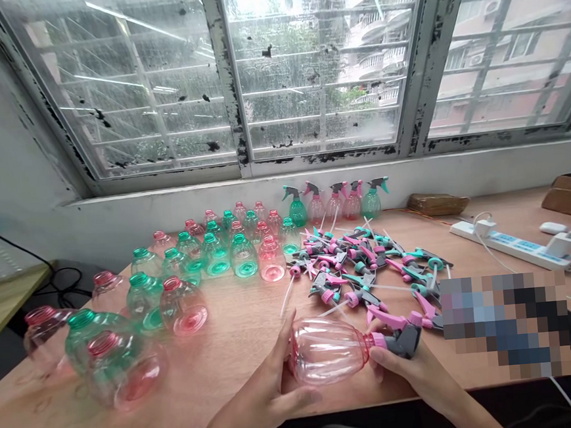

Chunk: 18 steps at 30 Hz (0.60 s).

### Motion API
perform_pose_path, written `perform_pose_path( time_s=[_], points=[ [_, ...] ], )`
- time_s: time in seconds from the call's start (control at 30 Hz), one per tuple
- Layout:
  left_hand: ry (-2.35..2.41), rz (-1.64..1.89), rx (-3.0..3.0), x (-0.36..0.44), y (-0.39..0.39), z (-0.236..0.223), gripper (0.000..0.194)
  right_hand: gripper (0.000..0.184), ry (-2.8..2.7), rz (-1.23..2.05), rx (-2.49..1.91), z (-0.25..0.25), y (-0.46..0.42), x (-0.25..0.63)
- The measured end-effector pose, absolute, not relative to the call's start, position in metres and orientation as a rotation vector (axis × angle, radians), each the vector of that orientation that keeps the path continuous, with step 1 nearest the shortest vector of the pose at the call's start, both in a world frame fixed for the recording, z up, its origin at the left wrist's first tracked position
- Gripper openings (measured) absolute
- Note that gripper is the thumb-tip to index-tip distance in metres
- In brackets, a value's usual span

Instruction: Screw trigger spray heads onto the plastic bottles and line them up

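A pink see-through spray bottle (pixel 326 350) lies sideways near the table's front edge. My left hand (pixel 267 390) cups its base, fingers wrapped round it. At the bottle's neck, my right hand (pixel 406 369) grips the grey and pink trigger sprayer head (pixel 399 338), which sits on the neck. A heap of loose trigger heads (pixel 363 267) in pink, teal and grey lies just beyond my hands.
Several capless pink and green bottles (pixel 210 256) stand across the left half of the wooden table (pixel 236 336). Finished spray bottles (pixel 336 202) line the wall under the window. A white power strip (pixel 510 246) with cables lies at the right, near a blurred patch.
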<state>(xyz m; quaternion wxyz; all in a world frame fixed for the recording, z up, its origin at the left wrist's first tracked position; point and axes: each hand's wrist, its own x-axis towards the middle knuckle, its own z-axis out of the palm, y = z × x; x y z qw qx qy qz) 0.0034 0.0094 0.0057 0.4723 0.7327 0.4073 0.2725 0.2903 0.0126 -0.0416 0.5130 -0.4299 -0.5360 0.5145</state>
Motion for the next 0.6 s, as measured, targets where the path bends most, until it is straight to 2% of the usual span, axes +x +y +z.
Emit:
perform_pose_path(
  time_s=[0.2, 0.4, 0.6],
  points=[
    [1.022, 0.638, 1.723, -0.004, 0.011, 0.000, 0.088, 0.035, -1.373, 1.229, -1.014, -0.045, 0.013, 0.293],
    [1.033, 0.635, 1.751, -0.002, 0.011, 0.000, 0.088, 0.038, -1.280, 1.246, -0.989, -0.037, 0.013, 0.289],
    [0.986, 0.671, 1.729, 0.002, 0.009, 0.004, 0.100, 0.043, -1.222, 1.243, -1.004, -0.028, 0.012, 0.285]
  ],
)
